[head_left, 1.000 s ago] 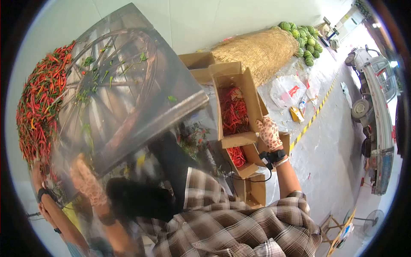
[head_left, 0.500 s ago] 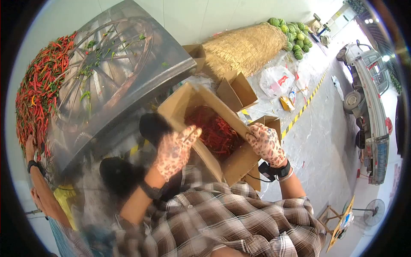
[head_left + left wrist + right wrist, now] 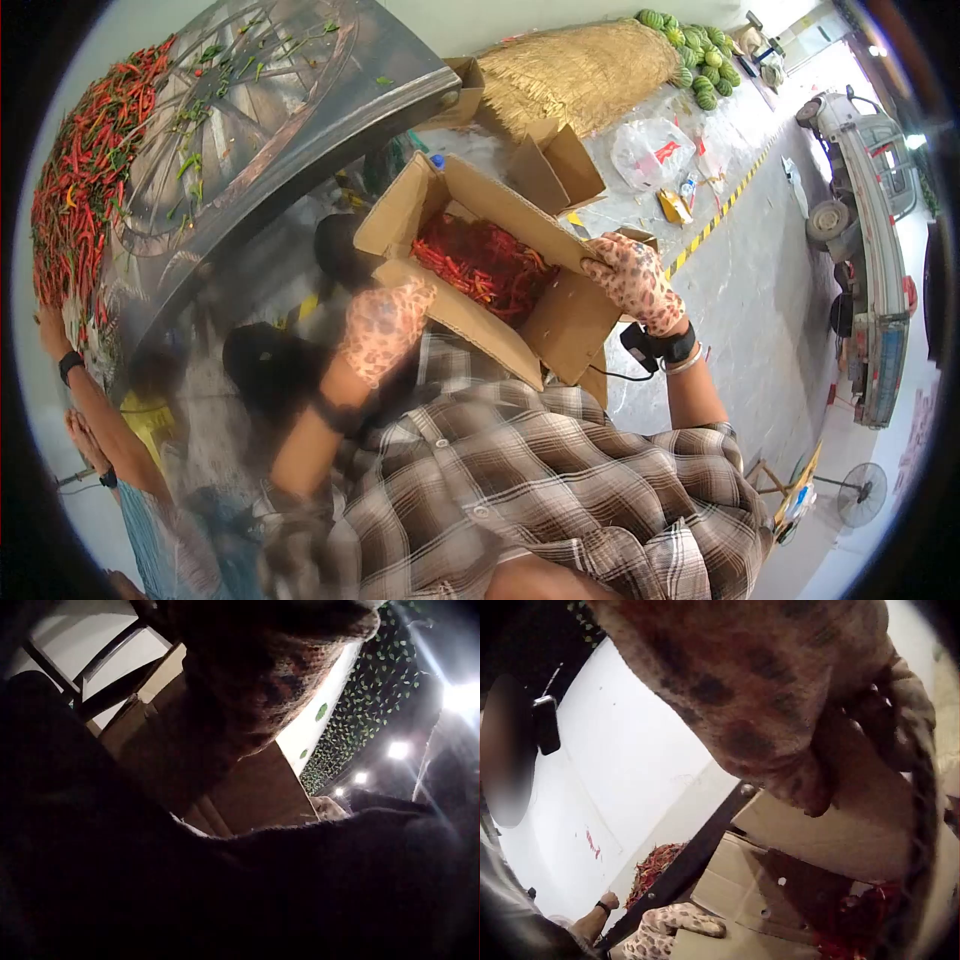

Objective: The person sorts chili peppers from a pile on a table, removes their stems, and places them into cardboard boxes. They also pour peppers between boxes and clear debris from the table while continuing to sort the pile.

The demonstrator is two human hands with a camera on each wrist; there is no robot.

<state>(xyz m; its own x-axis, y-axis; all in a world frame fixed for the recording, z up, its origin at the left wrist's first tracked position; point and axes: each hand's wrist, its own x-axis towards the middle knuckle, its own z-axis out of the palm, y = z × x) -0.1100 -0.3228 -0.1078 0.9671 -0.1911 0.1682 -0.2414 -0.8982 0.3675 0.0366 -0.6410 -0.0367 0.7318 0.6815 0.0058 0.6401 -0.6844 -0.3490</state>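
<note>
A cardboard box (image 3: 512, 212) with an open top is tilted in front of the person's torso, and red chili peppers (image 3: 485, 270) lie inside it. The left hand (image 3: 385, 325), in a leopard-print glove, grips the box's left edge with its fingers at the flap. On the opposite side the right hand (image 3: 635, 285), gloved the same way, pinches the top of the wall between thumb and fingers. In the right wrist view the right glove (image 3: 742, 697) is close above the box flap (image 3: 832, 832). The left wrist view is dark, showing the glove (image 3: 262, 697) against cardboard (image 3: 255, 795).
A table with a wheel pattern (image 3: 230, 150) bears a heap of chilies (image 3: 90, 190); another person's arm (image 3: 110, 420) reaches to it. Beyond the box are another carton (image 3: 560, 170), a straw mat (image 3: 575, 75), watermelons (image 3: 705, 65), a plastic bag (image 3: 650, 155) and a truck (image 3: 870, 250).
The left hand has come from beside the table onto the box's edge. The box has shifted left and nearer the torso, with the right hand still on it.
</note>
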